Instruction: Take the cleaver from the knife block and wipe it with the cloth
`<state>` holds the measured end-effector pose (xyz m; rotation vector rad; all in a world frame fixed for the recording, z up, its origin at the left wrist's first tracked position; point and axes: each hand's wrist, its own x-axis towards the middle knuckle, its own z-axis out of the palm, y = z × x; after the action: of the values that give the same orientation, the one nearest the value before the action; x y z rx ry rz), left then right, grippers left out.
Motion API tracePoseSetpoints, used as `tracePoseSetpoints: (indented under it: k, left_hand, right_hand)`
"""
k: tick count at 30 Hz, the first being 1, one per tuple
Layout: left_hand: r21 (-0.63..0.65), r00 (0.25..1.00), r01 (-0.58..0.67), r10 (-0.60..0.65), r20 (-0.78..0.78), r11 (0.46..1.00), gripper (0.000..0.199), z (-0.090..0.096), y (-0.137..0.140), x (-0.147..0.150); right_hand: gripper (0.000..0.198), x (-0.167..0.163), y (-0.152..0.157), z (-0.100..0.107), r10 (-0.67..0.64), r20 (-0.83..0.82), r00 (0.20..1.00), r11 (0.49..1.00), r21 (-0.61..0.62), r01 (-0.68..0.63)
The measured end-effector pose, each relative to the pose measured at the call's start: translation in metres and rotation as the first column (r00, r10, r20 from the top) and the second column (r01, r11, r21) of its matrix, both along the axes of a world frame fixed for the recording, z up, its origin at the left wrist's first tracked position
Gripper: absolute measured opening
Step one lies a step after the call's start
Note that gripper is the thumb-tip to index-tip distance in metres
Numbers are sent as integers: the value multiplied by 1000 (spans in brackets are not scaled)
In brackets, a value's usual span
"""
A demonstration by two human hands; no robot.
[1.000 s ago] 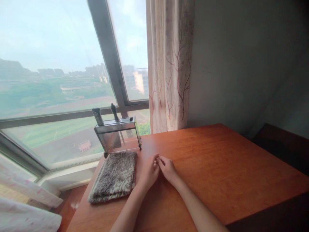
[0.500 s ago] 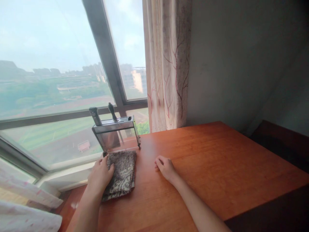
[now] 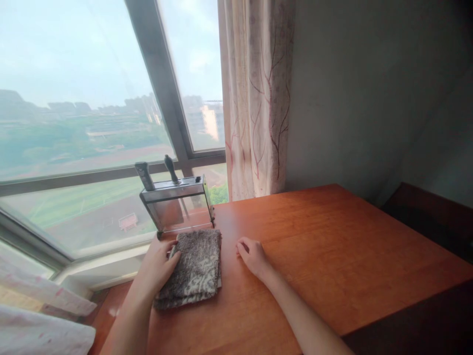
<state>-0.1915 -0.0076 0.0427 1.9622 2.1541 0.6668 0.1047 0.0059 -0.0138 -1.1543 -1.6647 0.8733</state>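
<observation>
A folded grey-and-white fleecy cloth lies flat on the wooden table. At its left edge is my left hand, its fingers and thumb closed on the fold. My right hand rests on the table to the right of the cloth, apart from it. Its fingers are loosely curled in, with nothing seen in them. Behind the cloth stands a clear-sided knife holder with a metal frame. Two dark handles, one a knife handle, stick up from its top.
The reddish-brown table reaches to the right and back. A window with a grey frame runs along the left and behind. A patterned curtain hangs at the table's back edge, and a white curtain at the lower left.
The cloth's right edge has shifted right, so more of the cloth shows. My left hand has moved slightly right and nearer along its left edge. My right hand has barely moved.
</observation>
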Motion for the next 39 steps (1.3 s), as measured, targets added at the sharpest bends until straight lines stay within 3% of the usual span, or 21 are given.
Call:
tracePoseSetpoints:
  k: [3, 5, 11, 17, 25, 30, 32, 35, 37, 39]
  left_hand:
    - [-100, 994, 57, -47, 103, 993, 46, 5, -3, 25]
    - [-99, 988, 78, -63, 143, 992, 42, 3, -3, 42]
    - [-13, 970, 176, -172, 173, 984, 41, -15, -5, 91]
    - [-9, 965, 242, -239, 110, 970, 43, -16, -11, 134]
    - [48, 964, 261, -263, 48, 964, 44, -23, -16, 143]
    - [71, 946, 273, -281, 163, 959, 44, -28, -11, 135]
    - [102, 936, 241, -259, 240, 965, 44, -25, -4, 121]
    - [235, 947, -19, -58, 316, 972, 41, -9, 9, 82]
    - [314, 919, -240, 111, 379, 919, 40, 6, 20, 48]
    - [377, 857, -396, 189, 479, 837, 41, 22, 32, 14]
  right_hand:
    - [21, 2, -3, 3, -62, 122, 991, 995, 81, 53]
    - [20, 5, -6, 6, -110, 176, 978, 991, 100, 94]
    - [18, 33, -5, 10, -242, 244, 939, 970, 60, 235]
    - [23, 67, 4, 3, -305, 196, 932, 948, -30, 317]
    - [27, 78, 7, 2, -327, 268, 906, 930, -79, 359]
    - [26, 75, 6, 1, -320, 311, 895, 928, -89, 363]
    - [25, 76, 6, 2, -329, 321, 888, 924, -84, 372]
    - [25, 78, 10, 8, -347, 330, 878, 923, -44, 381]
    - [26, 74, 18, 19, -349, 328, 878, 931, 12, 365]
    - [29, 62, 31, 36, -321, 289, 902, 947, 60, 317]
